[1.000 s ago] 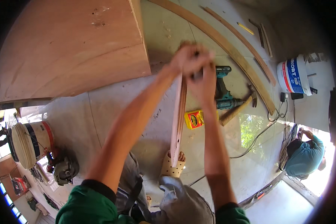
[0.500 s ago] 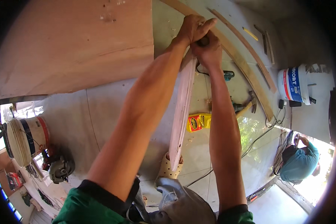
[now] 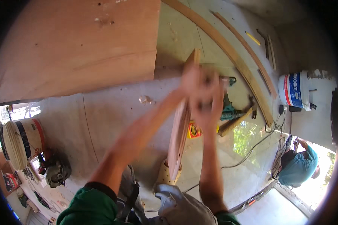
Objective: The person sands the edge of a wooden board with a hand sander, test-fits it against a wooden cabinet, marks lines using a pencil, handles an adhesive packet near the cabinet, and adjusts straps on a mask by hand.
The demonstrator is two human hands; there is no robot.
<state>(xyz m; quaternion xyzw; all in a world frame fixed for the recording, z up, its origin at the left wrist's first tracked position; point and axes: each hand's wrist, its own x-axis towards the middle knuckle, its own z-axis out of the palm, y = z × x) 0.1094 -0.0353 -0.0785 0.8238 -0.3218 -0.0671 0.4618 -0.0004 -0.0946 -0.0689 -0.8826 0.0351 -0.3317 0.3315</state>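
Observation:
A long wooden board (image 3: 178, 139) stands on its narrow edge, running from near my feet away from me. Above its far part are my left hand (image 3: 191, 83) and my right hand (image 3: 205, 107), both smeared by motion and close together. Their fingers look closed around a dark object over the board's top edge; its shape is hidden by the hands and the blur. The board's near end rests against my pale clog (image 3: 163, 174). To its right lie a yellow and red packet (image 3: 194, 129), a teal power drill (image 3: 230, 113) and a hammer (image 3: 236, 122).
A large plywood sheet (image 3: 82, 48) fills the far left. Long wooden strips (image 3: 229, 48) lie at the far right, near a paint bucket (image 3: 292, 90). A circular saw (image 3: 58, 173) sits at left. A cable (image 3: 248, 153) crosses the floor towards a person in teal (image 3: 299, 165).
Both hands have come back towards me along the board, uncovering its far end. A pale curled shaving now shows on the floor left of the board.

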